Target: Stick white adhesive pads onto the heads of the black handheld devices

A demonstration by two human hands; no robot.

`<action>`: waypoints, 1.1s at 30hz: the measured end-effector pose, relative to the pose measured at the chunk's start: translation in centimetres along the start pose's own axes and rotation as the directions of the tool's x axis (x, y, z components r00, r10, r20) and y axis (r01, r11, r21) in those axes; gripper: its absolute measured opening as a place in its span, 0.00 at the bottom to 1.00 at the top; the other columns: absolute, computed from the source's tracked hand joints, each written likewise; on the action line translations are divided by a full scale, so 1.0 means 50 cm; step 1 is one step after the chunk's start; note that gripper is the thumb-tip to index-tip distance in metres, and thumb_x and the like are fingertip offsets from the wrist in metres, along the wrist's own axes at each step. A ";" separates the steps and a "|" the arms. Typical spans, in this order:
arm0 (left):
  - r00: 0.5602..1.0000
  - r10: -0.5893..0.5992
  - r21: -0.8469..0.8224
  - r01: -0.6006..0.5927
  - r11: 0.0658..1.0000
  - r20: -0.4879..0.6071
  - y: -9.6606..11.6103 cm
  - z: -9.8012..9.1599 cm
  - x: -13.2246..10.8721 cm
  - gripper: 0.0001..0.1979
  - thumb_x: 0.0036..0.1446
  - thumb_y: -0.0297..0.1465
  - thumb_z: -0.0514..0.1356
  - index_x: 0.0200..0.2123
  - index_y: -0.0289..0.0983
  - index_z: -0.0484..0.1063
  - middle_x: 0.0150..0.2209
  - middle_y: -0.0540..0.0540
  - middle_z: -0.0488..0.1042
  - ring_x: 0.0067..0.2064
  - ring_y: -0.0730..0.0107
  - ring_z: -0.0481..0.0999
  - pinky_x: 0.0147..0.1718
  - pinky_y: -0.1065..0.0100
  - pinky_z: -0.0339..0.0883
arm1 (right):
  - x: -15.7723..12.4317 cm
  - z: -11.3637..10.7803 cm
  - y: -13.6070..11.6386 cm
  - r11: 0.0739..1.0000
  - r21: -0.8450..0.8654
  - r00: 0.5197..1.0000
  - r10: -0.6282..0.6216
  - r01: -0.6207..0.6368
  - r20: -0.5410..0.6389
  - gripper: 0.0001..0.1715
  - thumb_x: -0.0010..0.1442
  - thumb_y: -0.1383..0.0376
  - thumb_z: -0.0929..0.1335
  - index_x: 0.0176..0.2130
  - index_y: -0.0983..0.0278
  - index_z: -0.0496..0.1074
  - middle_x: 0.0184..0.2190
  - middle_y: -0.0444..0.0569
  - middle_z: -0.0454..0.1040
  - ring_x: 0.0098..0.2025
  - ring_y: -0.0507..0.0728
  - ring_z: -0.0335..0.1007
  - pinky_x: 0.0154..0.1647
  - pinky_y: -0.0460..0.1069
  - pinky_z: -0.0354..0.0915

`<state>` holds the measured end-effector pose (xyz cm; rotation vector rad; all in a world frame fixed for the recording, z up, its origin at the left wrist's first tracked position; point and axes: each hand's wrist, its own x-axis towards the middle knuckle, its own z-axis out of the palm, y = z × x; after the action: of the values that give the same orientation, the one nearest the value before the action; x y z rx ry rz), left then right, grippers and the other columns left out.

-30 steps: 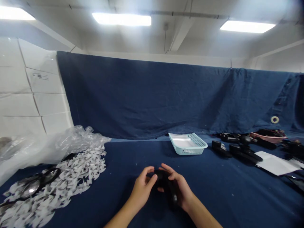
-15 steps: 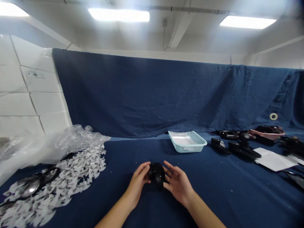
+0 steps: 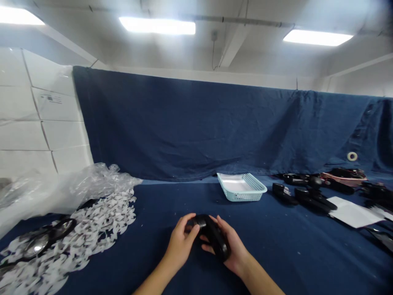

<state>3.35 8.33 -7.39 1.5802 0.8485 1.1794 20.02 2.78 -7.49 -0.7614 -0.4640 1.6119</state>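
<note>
Device (image 3: pixel 216 239), black, is above the blue cloth (image 3: pixel 159 213), its long axis slanting, rounded end pointing down and right toward the person. The left hand (image 3: pixel 181 239) pinches its upper-left end; the right hand (image 3: pixel 236 249) curls around its long part. Half a second earlier, that right hand is spread beside it, fingers apart.

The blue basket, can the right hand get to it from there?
Probably yes: the right hand seems to have only blue cloth between it and the blue basket. But it's busy around a black thing, so it isn't free to grab.
</note>
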 end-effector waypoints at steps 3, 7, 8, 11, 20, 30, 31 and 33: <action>0.991 0.126 0.125 -0.131 0.984 0.046 0.014 0.008 -0.014 0.19 0.56 0.39 0.62 0.51 0.42 0.72 0.54 0.42 0.70 0.50 0.56 0.73 0.49 0.57 0.69 | -0.005 0.005 0.001 0.999 -0.036 1.000 -0.001 0.001 -0.006 0.25 0.62 0.55 0.67 0.54 0.67 0.69 0.39 0.55 0.80 0.37 0.60 0.78 0.29 0.51 0.73; 0.974 0.191 0.218 -0.214 0.952 0.120 0.025 0.010 -0.025 0.21 0.57 0.34 0.62 0.55 0.43 0.69 0.56 0.42 0.68 0.52 0.56 0.72 0.49 0.58 0.69 | -0.011 0.012 0.000 0.998 -0.070 1.000 -0.003 0.002 -0.023 0.22 0.63 0.57 0.67 0.50 0.69 0.71 0.37 0.56 0.81 0.30 0.57 0.77 0.21 0.46 0.71; 0.971 0.198 0.233 -0.225 0.946 0.133 0.026 0.010 -0.027 0.23 0.56 0.32 0.62 0.56 0.44 0.68 0.57 0.42 0.67 0.53 0.56 0.71 0.50 0.58 0.69 | -0.012 0.013 -0.001 0.997 -0.077 0.999 0.003 -0.006 -0.035 0.21 0.63 0.57 0.67 0.48 0.70 0.73 0.35 0.56 0.81 0.27 0.55 0.76 0.20 0.46 0.70; 0.964 0.210 0.267 -0.248 0.931 0.161 0.025 0.011 -0.031 0.25 0.56 0.30 0.62 0.57 0.45 0.66 0.58 0.43 0.67 0.57 0.55 0.69 0.53 0.57 0.67 | -0.014 0.015 -0.003 0.996 -0.087 0.997 0.023 -0.030 -0.074 0.23 0.62 0.54 0.67 0.41 0.73 0.76 0.28 0.54 0.80 0.19 0.52 0.72 0.18 0.44 0.69; 0.914 0.270 0.599 -0.402 0.693 0.303 0.022 0.023 -0.047 0.34 0.63 0.34 0.58 0.68 0.48 0.47 0.70 0.47 0.47 0.68 0.52 0.50 0.64 0.49 0.51 | -0.003 0.003 -0.008 0.993 0.043 0.993 0.110 -0.109 -0.032 0.27 0.61 0.50 0.67 0.37 0.74 0.76 0.23 0.55 0.79 0.19 0.54 0.73 0.18 0.44 0.68; 0.671 0.249 0.583 -0.735 0.347 0.698 0.086 0.037 -0.079 0.32 0.65 0.44 0.56 0.68 0.45 0.48 0.69 0.44 0.49 0.69 0.45 0.45 0.62 0.31 0.33 | 0.004 -0.014 -0.012 0.951 0.288 0.993 0.112 -0.117 0.033 0.26 0.62 0.50 0.65 0.36 0.71 0.76 0.27 0.55 0.80 0.29 0.59 0.78 0.32 0.50 0.73; 0.626 0.258 0.545 -0.774 0.322 0.736 0.087 0.038 -0.082 0.33 0.64 0.44 0.56 0.67 0.44 0.49 0.68 0.43 0.51 0.69 0.45 0.46 0.62 0.31 0.33 | 0.005 -0.016 -0.012 0.945 0.298 0.991 0.128 -0.135 0.042 0.28 0.62 0.49 0.64 0.36 0.73 0.76 0.27 0.57 0.80 0.29 0.59 0.78 0.32 0.50 0.73; 0.544 0.288 0.472 -0.835 0.283 0.788 0.086 0.040 -0.085 0.34 0.64 0.45 0.56 0.67 0.41 0.50 0.67 0.43 0.56 0.68 0.47 0.49 0.63 0.32 0.35 | 0.006 -0.020 -0.012 0.935 0.321 0.989 0.139 -0.149 0.054 0.31 0.63 0.49 0.63 0.38 0.75 0.75 0.28 0.59 0.80 0.29 0.58 0.78 0.34 0.50 0.73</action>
<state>3.98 2.60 -4.69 3.1196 0.3183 0.6004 21.15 3.05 -7.83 -0.5302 -0.1581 1.7829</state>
